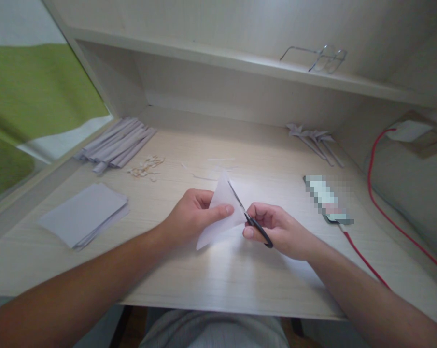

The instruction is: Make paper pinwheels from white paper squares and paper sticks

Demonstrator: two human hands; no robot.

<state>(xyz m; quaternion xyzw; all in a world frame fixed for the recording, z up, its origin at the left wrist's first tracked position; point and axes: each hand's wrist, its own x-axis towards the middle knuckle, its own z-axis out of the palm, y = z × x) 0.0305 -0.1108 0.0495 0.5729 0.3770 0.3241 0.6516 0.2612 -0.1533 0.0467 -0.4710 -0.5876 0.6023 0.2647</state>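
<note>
A folded triangle of white paper (218,227) is pinched in my left hand (200,210), thumb on top and fingers beneath it. My right hand (271,227) grips a pair of scissors (256,224) by the black handles. The metal blades lie along the paper's right edge, pointing up and away from me. Whether the blades are fully closed is hard to make out. Thin white paper strips (221,159) lie on the desk just beyond the paper.
Rolled paper tubes (120,142), small pale scraps (146,166) and a paper stack (84,212) sit on the left. On the right are folded paper pinwheel-like pieces (314,137) and a phone (327,198) with a red cable (365,261). Glasses (325,58) rest on the shelf (218,55).
</note>
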